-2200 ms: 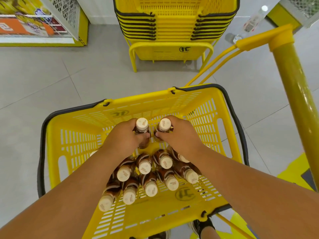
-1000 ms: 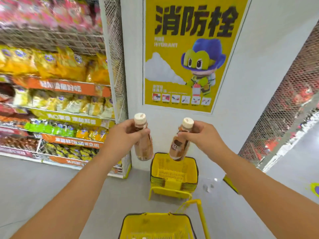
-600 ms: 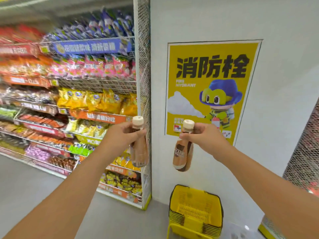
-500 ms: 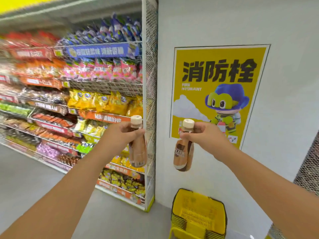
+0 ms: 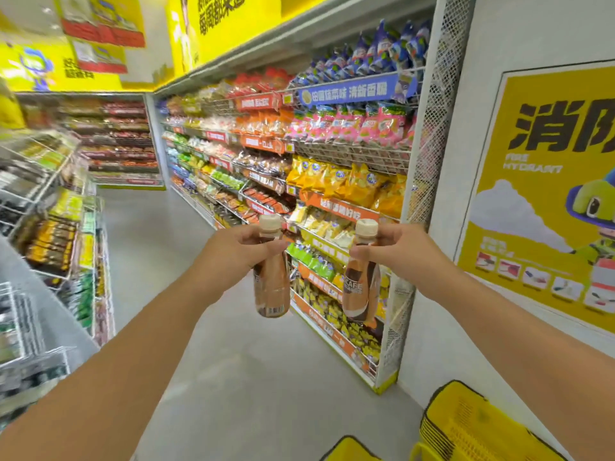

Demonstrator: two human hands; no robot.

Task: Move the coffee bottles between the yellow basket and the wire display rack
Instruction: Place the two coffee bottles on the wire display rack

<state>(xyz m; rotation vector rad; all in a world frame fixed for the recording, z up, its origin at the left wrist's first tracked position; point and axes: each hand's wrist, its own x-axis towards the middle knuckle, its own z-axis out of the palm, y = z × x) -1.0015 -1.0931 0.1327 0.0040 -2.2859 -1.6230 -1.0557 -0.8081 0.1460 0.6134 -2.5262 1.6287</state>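
Now each hand grips a smooth, rounded plastic coffee bottle by its neck: left hand (image 5: 233,249) with left bottle (image 5: 271,284), right hand (image 5: 396,249) with right bottle (image 5: 361,287), both beige-capped.

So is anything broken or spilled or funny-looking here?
Nothing stands out. The left hand and the right hand each hold a coffee bottle by the neck, caps on, no spills. The snack shelves look tidy.

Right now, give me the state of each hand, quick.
Left hand: closed around the neck of a coffee bottle.
Right hand: closed around the neck of a second coffee bottle.
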